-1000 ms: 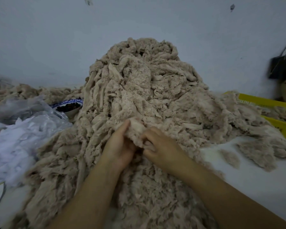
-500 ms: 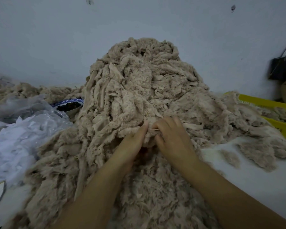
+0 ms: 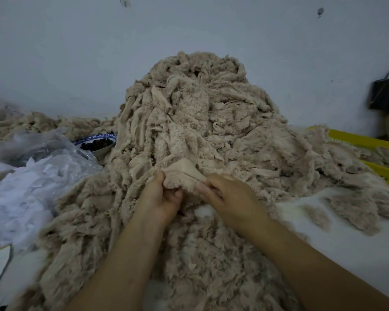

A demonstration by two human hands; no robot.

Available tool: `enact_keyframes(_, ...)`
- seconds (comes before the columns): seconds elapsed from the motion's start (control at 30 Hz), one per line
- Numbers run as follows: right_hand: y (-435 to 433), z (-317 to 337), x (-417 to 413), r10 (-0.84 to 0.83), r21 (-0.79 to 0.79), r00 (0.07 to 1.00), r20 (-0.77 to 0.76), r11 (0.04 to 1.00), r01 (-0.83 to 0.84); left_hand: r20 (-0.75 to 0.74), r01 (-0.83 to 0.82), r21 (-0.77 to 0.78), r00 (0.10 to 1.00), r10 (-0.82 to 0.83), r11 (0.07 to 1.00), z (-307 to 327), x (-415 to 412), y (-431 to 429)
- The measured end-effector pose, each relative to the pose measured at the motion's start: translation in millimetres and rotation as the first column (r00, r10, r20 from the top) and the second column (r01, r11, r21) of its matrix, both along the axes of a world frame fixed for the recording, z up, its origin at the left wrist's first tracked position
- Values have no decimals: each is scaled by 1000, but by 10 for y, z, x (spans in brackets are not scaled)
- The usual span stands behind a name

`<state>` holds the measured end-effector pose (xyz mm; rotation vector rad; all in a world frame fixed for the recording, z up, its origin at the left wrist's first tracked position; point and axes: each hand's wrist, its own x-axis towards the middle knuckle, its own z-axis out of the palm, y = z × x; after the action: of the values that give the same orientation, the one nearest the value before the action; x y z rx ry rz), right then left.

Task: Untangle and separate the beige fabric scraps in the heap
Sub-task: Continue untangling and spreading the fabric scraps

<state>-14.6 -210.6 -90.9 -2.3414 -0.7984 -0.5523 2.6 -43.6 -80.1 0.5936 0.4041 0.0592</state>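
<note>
A tall heap of beige fleecy fabric scraps rises against the wall and spreads down toward me. At its lower front, my left hand and my right hand both grip one beige scrap, its smooth backing facing up. The left hand's fingers curl under the scrap's left end, and the right hand pinches its right end. The scrap still touches the heap behind it.
Crumpled clear plastic and white material lie at the left. A blue-rimmed bowl with dark contents sits beside the heap. A yellow crate holds scraps at the right. Loose beige tufts lie on the white table. A black bag hangs on the wall.
Both hands reached up into the heap half a second ago, then drew back toward me holding a scrap between them, now spread slightly apart.
</note>
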Motion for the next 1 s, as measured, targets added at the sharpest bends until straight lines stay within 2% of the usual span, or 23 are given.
enact_keyframes(0.1, -139, 18, 59, -117, 95, 993, 20, 989, 115, 59, -153, -205, 984, 169, 967, 30, 48, 176)
enact_keyframes(0.17, -245, -4, 122, -229, 68, 971, -64, 970, 233, 96, -168, -215, 977, 192, 962, 46, 46, 238)
enact_keyframes(0.23, -277, -34, 150, -228, 55, 962, -150, 970, 238, 145, -76, -85, 986, 88, 993, 38, 16, 173)
enact_keyframes(0.33, -202, -12, 103, -99, 238, 963, -250, 958, 160, 182, 113, 183, 972, -147, 977, 38, -65, 11)
enact_keyframes(0.43, -158, -3, 83, -32, 433, 949, -313, 885, 172, 228, 177, 341, 937, -263, 923, 47, -116, -31)
enact_keyframes(0.5, -167, -5, 95, -42, 478, 954, -297, 858, 187, 263, 216, 504, 884, -387, 836, 33, -151, -79)
enact_keyframes(0.6, -172, -2, 88, 46, 494, 944, -327, 860, 129, 194, 246, 715, 829, -525, 654, -35, -221, -215)
enact_keyframes(0.7, -120, -51, 83, 126, 374, 898, -421, 926, 45, 122, 251, 847, 766, -631, 469, -101, -266, -301)
enact_keyframes(0.73, -110, -83, 91, 135, 350, 894, -428, 936, 26, 108, 247, 864, 759, -642, 438, -100, -269, -307)
enact_keyframes(0.8, -99, -116, 115, 140, 358, 913, -384, 934, 7, 89, 270, 855, 764, -639, 442, -102, -265, -283)
enact_keyframes(0.9, -83, -102, 152, 60, 361, 965, -257, 932, 38, 11, 354, 807, 790, -613, 472, -68, -255, -257)
enact_keyframes(1.0, -56, -62, 141, -20, 286, 982, -185, 955, 74, -67, 352, 775, 872, -485, 525, -52, -210, -259)
